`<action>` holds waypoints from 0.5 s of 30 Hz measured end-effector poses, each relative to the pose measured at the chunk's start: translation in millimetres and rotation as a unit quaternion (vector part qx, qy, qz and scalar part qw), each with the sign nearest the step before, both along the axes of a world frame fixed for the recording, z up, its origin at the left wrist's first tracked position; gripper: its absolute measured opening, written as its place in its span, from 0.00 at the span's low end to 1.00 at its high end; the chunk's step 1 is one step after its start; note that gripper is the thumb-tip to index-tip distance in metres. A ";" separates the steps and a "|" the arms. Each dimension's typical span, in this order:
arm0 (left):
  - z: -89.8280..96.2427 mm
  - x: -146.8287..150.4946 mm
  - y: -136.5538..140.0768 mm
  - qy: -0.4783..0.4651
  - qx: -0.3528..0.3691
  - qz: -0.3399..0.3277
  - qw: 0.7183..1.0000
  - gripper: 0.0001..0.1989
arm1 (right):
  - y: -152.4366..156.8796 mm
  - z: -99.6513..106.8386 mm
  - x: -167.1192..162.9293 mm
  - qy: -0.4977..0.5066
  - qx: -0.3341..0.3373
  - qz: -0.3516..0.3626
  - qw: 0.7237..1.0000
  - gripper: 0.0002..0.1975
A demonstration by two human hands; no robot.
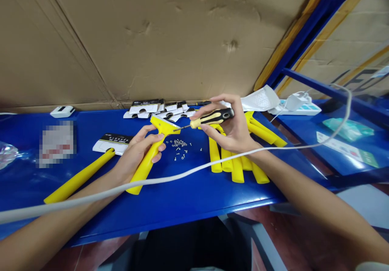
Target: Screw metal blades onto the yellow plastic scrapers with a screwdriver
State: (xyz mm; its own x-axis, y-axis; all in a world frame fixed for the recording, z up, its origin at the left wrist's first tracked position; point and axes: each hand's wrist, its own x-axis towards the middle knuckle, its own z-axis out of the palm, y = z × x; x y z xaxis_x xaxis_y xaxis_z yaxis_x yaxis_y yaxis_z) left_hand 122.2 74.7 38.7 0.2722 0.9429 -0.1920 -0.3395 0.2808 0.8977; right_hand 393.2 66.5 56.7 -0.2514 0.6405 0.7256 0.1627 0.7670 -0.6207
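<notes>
My left hand (141, 151) is closed around the handle of a yellow scraper (145, 167), whose wide head tilts up and away from me. In my right hand (232, 125) is a screwdriver (209, 118) with a cream and black grip, pinched between thumb and fingers. Its thin shaft points left, and the tip meets the right side of the scraper's head. Whether a screw sits under the tip is too small to tell. Just beyond the scraper lies a scatter of small screws and nuts (179, 143) on the blue table (170, 206).
Several yellow scrapers (237, 169) lie beneath my right hand. Another yellow handle (79, 176) rests at left by a printed card (111, 143). More cards (146, 108) are piled at the back. A white cable (188, 173) crosses in front of my arms. Cardboard (170, 40) stands behind.
</notes>
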 end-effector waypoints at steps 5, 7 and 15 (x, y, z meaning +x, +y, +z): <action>3.0 3.0 -3.1 0.012 -0.001 0.002 1.000 0.23 | 1.8 -0.5 0.8 0.001 0.035 -0.039 0.999 0.29; 3.4 3.7 -3.7 0.011 0.001 0.006 1.000 0.23 | 3.3 -0.7 0.8 0.012 0.034 -0.027 0.999 0.30; 4.4 0.5 -3.9 0.010 0.007 -0.005 1.000 0.21 | 3.5 -4.2 0.9 0.001 0.003 -0.011 1.000 0.28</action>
